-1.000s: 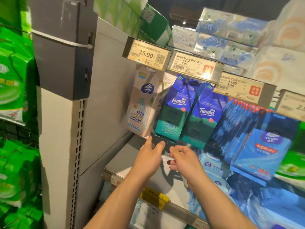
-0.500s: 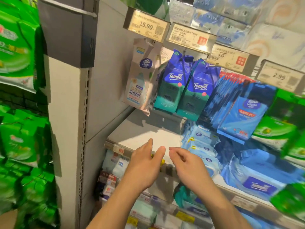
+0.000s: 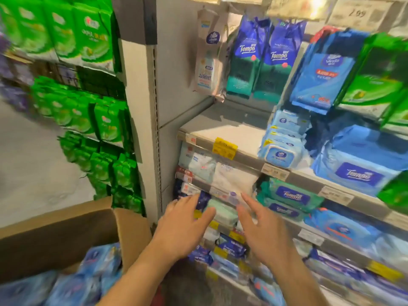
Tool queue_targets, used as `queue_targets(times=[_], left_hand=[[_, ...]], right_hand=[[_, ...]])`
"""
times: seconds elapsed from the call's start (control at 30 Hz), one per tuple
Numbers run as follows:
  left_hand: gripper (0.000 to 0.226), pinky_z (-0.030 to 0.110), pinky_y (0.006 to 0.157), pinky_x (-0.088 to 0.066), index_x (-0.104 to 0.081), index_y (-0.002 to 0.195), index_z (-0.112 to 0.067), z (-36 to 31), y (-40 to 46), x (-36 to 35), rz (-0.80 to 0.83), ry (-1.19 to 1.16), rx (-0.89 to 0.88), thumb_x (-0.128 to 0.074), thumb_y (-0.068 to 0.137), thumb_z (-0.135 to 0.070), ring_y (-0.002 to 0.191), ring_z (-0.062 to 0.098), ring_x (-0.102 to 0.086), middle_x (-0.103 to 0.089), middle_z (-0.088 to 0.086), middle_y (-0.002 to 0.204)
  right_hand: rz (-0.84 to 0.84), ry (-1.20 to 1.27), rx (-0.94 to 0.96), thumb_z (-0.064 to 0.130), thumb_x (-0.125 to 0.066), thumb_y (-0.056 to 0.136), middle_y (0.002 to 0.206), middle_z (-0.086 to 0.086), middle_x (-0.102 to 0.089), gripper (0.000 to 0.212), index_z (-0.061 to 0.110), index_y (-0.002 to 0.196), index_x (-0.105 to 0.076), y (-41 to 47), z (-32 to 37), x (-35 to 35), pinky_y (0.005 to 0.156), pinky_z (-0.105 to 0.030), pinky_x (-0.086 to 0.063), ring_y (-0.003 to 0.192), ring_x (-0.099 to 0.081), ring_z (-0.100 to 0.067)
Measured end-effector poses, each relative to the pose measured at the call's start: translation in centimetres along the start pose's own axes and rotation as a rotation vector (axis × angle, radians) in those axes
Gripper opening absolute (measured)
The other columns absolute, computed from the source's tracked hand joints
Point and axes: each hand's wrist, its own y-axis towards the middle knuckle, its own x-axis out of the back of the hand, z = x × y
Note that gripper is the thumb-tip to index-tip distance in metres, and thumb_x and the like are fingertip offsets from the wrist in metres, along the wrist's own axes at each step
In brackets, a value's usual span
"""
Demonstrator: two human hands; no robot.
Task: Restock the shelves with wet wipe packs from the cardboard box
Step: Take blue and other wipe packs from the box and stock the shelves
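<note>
The wet wipe packs (image 3: 88,277) lie heaped in the cardboard box (image 3: 66,235), low and to its inner right corner; both the left hand (image 3: 183,230) and the right hand (image 3: 265,237) hover just right of the box, fingers spread and holding nothing. The packs look soft, film-wrapped and likely slick (and probably weighty for their size, being moist), so gripping across the flat faces, thumb opposite fingers, seems safest.
</note>
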Motion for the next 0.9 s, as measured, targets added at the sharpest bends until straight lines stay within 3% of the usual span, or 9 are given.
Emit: queue_targets(times=[0.1,0.27,0.37,0.47,0.63,0.77,0.9], left_hand=[[0.089,0.039,0.123,-0.024,-0.036,0.157,-0.033,1.9,-5.4,-0.1,-0.016,-0.011,0.093,-0.025,0.086,-0.086,0.15,0.019,-0.029,-0.039,-0.011,0.16],[0.074,0.035,0.123,-0.024,-0.037,0.158,-0.028,6.2,-13.6,2.1,-0.093,-0.058,0.248,-0.042,0.097,-0.069,0.15,0.018,-0.031,-0.037,-0.005,0.162],[0.065,0.036,0.121,-0.024,-0.038,0.157,-0.027,9.8,-17.2,4.6,-0.169,-0.055,0.361,-0.04,0.101,-0.06,0.148,0.019,-0.033,-0.04,-0.004,0.161],[0.062,0.037,0.121,-0.027,-0.043,0.155,-0.025,13.7,-19.5,7.4,-0.298,-0.124,0.465,-0.041,0.102,-0.057,0.146,0.02,-0.038,-0.045,0.0,0.159],[0.063,0.035,0.121,-0.027,-0.046,0.154,-0.028,20.2,-23.1,10.3,-0.408,-0.284,0.615,-0.043,0.101,-0.062,0.147,0.015,-0.037,-0.045,-0.005,0.159],[0.062,0.026,0.108,-0.038,-0.055,0.147,-0.02,26.4,-25.9,11.1,-0.42,-0.394,0.712,-0.049,0.099,-0.06,0.138,0.015,-0.05,-0.054,0.0,0.152],[0.05,0.027,0.106,-0.035,-0.057,0.145,-0.018,33.1,-28.4,13.3,-0.385,-0.395,0.813,-0.046,0.105,-0.047,0.135,0.018,-0.053,-0.058,0.001,0.148]], right_hand=[[0.085,0.098,-0.025,0.055,-0.048,0.101,0.156,0.019,-0.043,0.052,0.044,0.152,-0.043,-3.6,-1.0,-1.9,0.114,-0.028,-0.035,0.142,-0.044,-0.008],[0.23,0.166,0.033,0.058,-0.046,0.101,0.157,0.021,-0.04,0.055,0.042,0.153,-0.041,-8.2,1.2,-5.7,0.116,-0.029,-0.031,0.145,-0.037,-0.003],[0.338,0.139,0.047,0.064,-0.042,0.099,0.158,0.021,-0.039,0.059,0.046,0.154,-0.037,-9.6,3.3,-8.3,0.117,-0.035,-0.036,0.142,-0.044,-0.009],[0.431,0.084,0.096,0.065,-0.039,0.099,0.162,0.021,-0.032,0.06,0.047,0.156,-0.031,-10.5,5.5,-11.1,0.118,-0.034,-0.033,0.148,-0.035,-0.01],[0.559,-0.022,0.112,0.072,-0.034,0.096,0.161,0.021,-0.035,0.062,0.052,0.155,-0.03,-11.0,8.8,-17.1,0.117,-0.035,-0.034,0.146,-0.037,-0.011],[0.613,-0.067,0.121,0.068,-0.038,0.098,0.16,0.015,-0.039,0.06,0.048,0.154,-0.036,-11.2,12.0,-23.2,0.114,-0.034,-0.035,0.145,-0.041,-0.015],[0.62,-0.042,0.096,0.059,-0.051,0.098,0.145,0.006,-0.059,0.047,0.047,0.144,-0.05,-11.8,15.6,-29.5,0.096,-0.029,-0.042,0.134,-0.054,-0.019]])
